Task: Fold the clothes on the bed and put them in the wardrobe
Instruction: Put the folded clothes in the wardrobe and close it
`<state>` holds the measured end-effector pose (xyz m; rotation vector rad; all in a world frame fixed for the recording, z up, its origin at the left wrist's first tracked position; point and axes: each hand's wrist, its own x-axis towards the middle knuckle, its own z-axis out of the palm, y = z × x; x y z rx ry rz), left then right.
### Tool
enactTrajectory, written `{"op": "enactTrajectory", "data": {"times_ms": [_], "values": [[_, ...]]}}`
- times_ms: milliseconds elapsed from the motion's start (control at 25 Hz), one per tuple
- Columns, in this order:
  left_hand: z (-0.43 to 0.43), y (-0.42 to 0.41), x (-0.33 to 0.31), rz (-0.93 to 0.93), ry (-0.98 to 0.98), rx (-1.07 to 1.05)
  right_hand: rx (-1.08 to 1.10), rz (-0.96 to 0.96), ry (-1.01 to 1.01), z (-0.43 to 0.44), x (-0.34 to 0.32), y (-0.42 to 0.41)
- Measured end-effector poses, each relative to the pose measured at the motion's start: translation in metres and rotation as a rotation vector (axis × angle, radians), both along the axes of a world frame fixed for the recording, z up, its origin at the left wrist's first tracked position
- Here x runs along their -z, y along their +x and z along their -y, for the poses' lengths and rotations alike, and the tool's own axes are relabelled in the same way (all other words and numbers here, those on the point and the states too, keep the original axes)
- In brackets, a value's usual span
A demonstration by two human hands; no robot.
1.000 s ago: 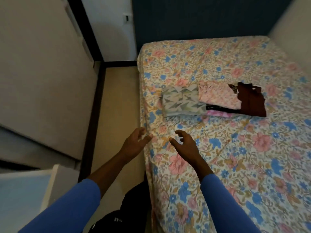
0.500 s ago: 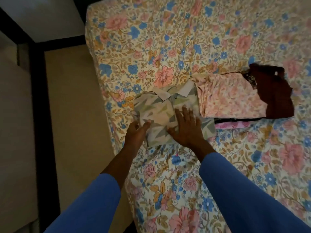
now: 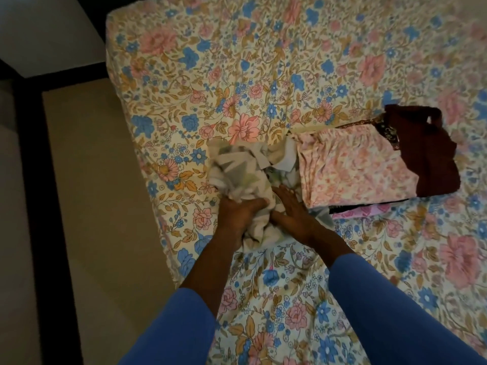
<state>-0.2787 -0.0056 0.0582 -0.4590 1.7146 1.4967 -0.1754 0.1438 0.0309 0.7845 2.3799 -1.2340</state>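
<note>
close in, the left hand [image 3: 238, 216] curls its fingers round a bunch of the patterned shirt [image 3: 237, 167] — the right hand [image 3: 292, 214] lies flat on it, fingers together. the shirt sits crumpled by the bed [image 3: 184, 61] edge, against a folded pink garment [image 3: 353, 169] — beyond that, a maroon garment [image 3: 427, 154].

Four garments lie on one floral-sheeted bed [image 3: 210, 61]: one grey-and-white shirt [image 3: 237, 167] at the near left, one pale pink floral piece [image 3: 355, 169] just right of it, one maroon piece [image 3: 427, 159] farther right, and one brighter pink piece [image 3: 353, 213] peeping out beneath. There are two hands, the left hand [image 3: 237, 214] and the right hand [image 3: 295, 214], and two blue sleeves [image 3: 179, 333].
</note>
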Motion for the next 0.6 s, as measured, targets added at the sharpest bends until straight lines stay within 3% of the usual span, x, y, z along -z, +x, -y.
{"op": "enactTrajectory", "data": {"times_ms": [120, 320, 520, 600], "values": [[0.003, -0.003, -0.013, -0.027, -0.081, -0.030, 0.019, -0.011, 0.034, 0.006, -0.012, -0.003], [0.054, -0.004, -0.074, 0.014, -0.049, -0.205, 0.445, -0.361, 0.009, 0.067, -0.062, 0.019], [0.127, 0.006, -0.159, -0.077, -0.008, -0.277, 0.950, -0.352, -0.343, 0.142, -0.106, 0.077], [0.160, 0.020, -0.194, -0.105, 0.019, -0.303, 1.140, -0.263, -0.640, 0.183, -0.134, 0.106]]}}
